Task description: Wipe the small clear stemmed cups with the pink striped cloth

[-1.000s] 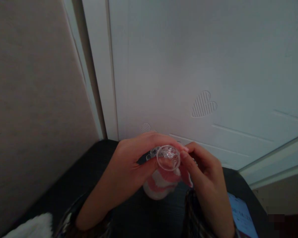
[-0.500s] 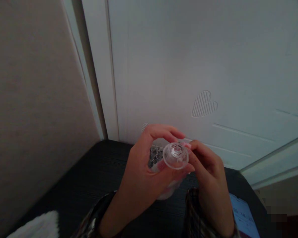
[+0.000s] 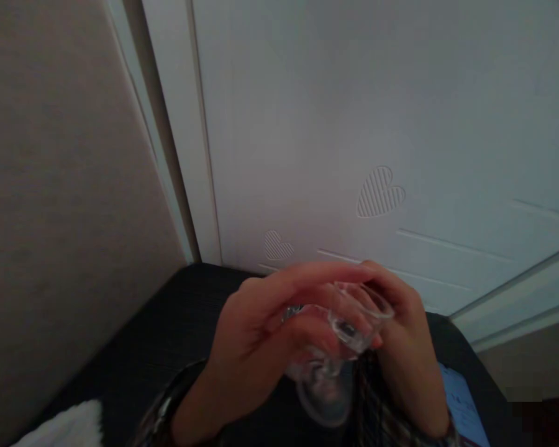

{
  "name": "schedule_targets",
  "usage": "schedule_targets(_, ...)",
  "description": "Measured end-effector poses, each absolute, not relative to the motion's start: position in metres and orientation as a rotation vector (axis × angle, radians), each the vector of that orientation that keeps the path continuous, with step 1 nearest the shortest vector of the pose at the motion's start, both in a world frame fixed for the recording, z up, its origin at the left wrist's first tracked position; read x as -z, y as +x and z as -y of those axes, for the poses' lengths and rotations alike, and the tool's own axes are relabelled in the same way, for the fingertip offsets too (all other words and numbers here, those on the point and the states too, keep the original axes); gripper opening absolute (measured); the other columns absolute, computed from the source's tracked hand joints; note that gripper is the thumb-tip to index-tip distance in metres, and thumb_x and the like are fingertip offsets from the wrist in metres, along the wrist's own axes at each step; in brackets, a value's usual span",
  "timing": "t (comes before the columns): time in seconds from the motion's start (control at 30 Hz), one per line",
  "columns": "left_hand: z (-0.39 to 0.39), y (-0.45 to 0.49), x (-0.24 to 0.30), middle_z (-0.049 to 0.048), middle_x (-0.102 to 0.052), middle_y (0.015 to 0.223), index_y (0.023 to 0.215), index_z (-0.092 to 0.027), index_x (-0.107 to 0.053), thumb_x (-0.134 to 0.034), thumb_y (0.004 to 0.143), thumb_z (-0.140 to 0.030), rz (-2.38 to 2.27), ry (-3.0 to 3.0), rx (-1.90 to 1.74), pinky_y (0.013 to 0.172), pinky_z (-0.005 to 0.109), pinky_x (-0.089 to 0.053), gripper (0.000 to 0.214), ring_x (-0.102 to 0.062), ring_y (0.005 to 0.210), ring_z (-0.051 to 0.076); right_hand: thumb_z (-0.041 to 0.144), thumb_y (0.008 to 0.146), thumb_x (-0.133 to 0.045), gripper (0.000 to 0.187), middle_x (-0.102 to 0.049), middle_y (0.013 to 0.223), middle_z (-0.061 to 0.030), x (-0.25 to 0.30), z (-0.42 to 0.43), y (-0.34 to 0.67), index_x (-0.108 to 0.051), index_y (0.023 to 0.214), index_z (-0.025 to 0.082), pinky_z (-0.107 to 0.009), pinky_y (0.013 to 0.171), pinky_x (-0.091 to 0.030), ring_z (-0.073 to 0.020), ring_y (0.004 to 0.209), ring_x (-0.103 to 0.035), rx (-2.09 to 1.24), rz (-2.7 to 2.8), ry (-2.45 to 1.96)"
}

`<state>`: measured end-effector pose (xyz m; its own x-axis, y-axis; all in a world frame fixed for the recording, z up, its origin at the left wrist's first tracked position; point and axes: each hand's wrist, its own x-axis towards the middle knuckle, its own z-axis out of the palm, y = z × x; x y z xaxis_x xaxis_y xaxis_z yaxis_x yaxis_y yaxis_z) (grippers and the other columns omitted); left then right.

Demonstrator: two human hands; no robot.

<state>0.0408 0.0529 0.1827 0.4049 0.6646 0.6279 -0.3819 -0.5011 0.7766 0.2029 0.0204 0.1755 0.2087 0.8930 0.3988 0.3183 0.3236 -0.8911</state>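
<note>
Clear, shiny pieces that look like small stemmed cups sit between my two hands. One clear cup-like piece (image 3: 378, 303) has its round rim turned up and to the right. Below my fingers hangs a clear round foot or disc (image 3: 327, 400), blurred by motion; whether it belongs to the same piece I cannot tell. My left hand (image 3: 254, 338) is closed around these pieces, thumb below and fingers above. My right hand (image 3: 407, 344) grips the cup-like piece from the right, its fingertips partly hidden behind it.
Beneath my hands is a dark table (image 3: 168, 329). A white fluffy cloth (image 3: 68, 425) lies at the lower left, and a lit phone-like screen (image 3: 463, 403) at the lower right. A white panel with heart patterns (image 3: 307, 136) stands behind, and a beige wall (image 3: 65, 186) at left.
The clear disc that faced up between my hands has tilted away, and a cup rim now faces up and right. A clear round foot has appeared below. My left fingers have closed farther over.
</note>
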Motion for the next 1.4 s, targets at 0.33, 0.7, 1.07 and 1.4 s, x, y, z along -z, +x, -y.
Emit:
schedule_targets(0.33, -0.057, 0.049, -0.171, 0.0012, -0.078, 0.105, 0.133, -0.032, -0.065, -0.066, 0.096, -0.024, -0.352, 1.474, -1.402, 0.085, 0.024, -0.061, 0.038, -0.074, 0.090, 0.016, 0.035, 0.094, -0.063, 0.026, -0.061, 0.067, 0.0039, -0.178, -0.017, 0.214, -0.065, 0.072, 0.021, -0.023, 0.061, -0.042, -0.0126, 0.066, -0.055, -0.598, 1.346, -1.257)
schedule_targets(0.7, -0.066, 0.054, -0.171, -0.0022, -0.074, 0.101, 0.121, -0.030, -0.067, -0.074, 0.088, -0.012, -0.470, 1.378, -1.483, 0.080, 0.017, -0.059, 0.038, -0.072, 0.093, 0.012, 0.036, 0.096, -0.062, 0.026, -0.062, 0.072, 0.0039, -0.176, -0.018, 0.207, -0.065, 0.075, 0.022, -0.024, 0.065, -0.041, -0.0128, 0.071, -0.055, -0.733, 1.388, -1.259)
schedule_targets(1.07, -0.065, 0.050, -0.170, -0.0057, -0.071, 0.113, 0.115, -0.034, -0.071, -0.076, 0.084, -0.005, -0.594, 1.818, -1.573, 0.088, 0.018, -0.053, 0.042, -0.066, 0.100, 0.012, 0.039, 0.096, -0.061, 0.028, -0.062, 0.073, 0.0032, -0.177, -0.018, 0.208, -0.063, 0.075, 0.021, -0.026, 0.066, -0.040, -0.0132, 0.071, -0.055, -0.762, 1.411, -1.305)
schedule_targets(1.4, -0.072, 0.044, -0.170, -0.0024, -0.072, 0.110, 0.118, -0.031, -0.071, -0.066, 0.090, -0.002, -0.374, 1.979, -1.444, 0.090, 0.022, -0.052, 0.040, -0.065, 0.100, 0.014, 0.038, 0.093, -0.062, 0.024, -0.061, 0.072, 0.0028, -0.176, -0.019, 0.211, -0.065, 0.077, 0.021, -0.027, 0.067, -0.040, -0.0147, 0.072, -0.055, -0.804, 1.419, -1.301)
